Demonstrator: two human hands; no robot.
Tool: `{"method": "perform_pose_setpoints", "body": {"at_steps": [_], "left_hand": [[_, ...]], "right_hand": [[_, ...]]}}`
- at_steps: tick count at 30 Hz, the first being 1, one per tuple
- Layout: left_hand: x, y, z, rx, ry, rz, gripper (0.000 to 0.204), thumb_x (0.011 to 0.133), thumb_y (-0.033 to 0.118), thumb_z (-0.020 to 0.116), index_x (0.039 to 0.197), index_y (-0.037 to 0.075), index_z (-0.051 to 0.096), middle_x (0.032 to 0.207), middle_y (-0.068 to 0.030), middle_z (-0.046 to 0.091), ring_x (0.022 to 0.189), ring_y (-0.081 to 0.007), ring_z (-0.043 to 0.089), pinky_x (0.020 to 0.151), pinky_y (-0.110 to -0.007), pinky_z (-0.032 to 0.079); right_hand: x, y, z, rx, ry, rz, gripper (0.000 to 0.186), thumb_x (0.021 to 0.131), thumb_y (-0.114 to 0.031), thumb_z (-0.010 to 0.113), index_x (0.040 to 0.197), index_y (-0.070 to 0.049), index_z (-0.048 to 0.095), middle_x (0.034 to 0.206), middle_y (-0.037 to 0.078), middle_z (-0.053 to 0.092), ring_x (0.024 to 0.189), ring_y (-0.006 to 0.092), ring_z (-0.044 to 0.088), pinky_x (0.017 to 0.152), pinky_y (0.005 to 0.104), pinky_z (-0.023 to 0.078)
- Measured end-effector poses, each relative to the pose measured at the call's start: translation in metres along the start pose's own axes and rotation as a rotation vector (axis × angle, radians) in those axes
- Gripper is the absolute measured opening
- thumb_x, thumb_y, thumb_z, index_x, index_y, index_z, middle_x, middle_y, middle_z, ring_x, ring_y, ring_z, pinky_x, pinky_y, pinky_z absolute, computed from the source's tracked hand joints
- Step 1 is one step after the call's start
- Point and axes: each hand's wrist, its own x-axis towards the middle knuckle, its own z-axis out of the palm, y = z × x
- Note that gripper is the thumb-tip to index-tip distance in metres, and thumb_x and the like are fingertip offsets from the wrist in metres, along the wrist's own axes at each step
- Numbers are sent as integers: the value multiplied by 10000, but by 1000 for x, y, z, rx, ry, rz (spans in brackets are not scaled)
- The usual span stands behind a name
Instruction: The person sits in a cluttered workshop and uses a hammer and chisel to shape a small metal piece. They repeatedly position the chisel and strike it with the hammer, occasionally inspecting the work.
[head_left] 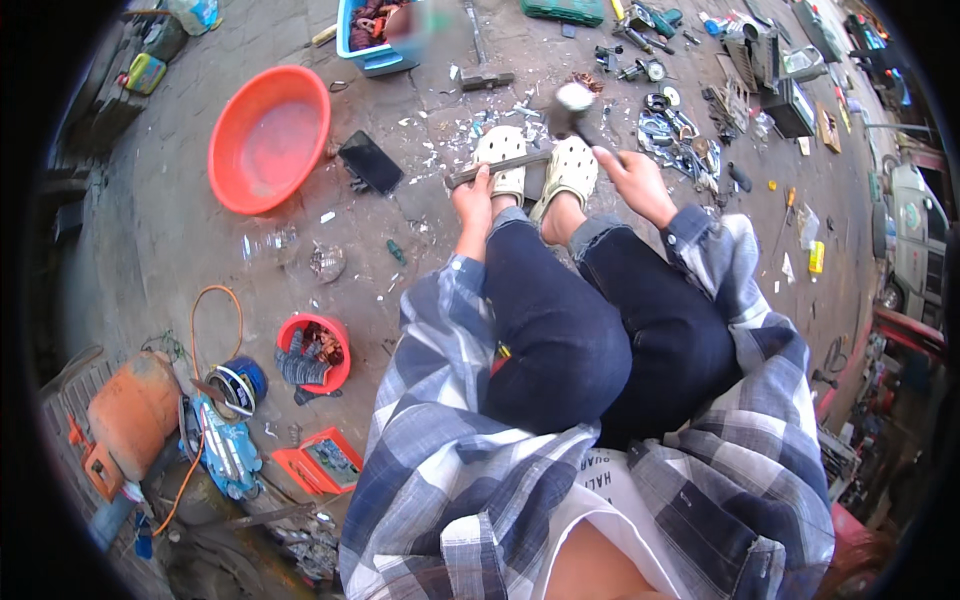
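Note:
My left hand [474,208] is closed round a flat, dark metal bar [515,163] that lies level across the front of my left shoe. In my right hand [640,185] is the handle of a hammer [563,118]. The hammer's head, slightly blurred, is raised above and beyond the bar's right end. Below the tools are my pale clogs [570,172], set side by side on the paving. Whether anything small lies under the bar, between the shoes, I cannot make out. White chips [455,130] are scattered round my feet.
Left of my feet are a large red basin [222,150] and a black flat-screened device [371,163]. A blue crate [380,62] of copper scrap and another hammer [487,77] lie ahead. Metal parts [680,135] spread to the right. A small red bucket [343,350] holds a grey glove.

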Motion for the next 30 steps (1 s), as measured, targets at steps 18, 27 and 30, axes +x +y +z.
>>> {"method": "perform_pose_setpoints", "body": {"at_steps": [18,27,30], "left_hand": [[-15,68,13,389,-235,116,191,940,122,536,1070,-11,579,1065,-109,636,971,-173,616,844,-300,524],[-7,101,-44,-133,248,58,328,972,236,469,1135,-48,477,1198,-205,558,1136,-262,550,1009,-365,452],[-10,99,-97,-280,324,24,338,973,240,464,1127,-62,459,1234,-227,524,1196,-273,499,1046,-359,420]], "right_hand": [[-40,246,121,-317,112,416,375,804,-374,661,948,-32,606,924,195,639,910,364,611,758,450,486],[102,85,6,-239,-250,-442,246,846,-248,585,916,-13,591,815,185,644,798,358,627,704,449,486],[152,39,21,-617,-386,-482,190,845,-183,540,969,-44,578,886,183,641,870,365,618,739,463,489]]}}
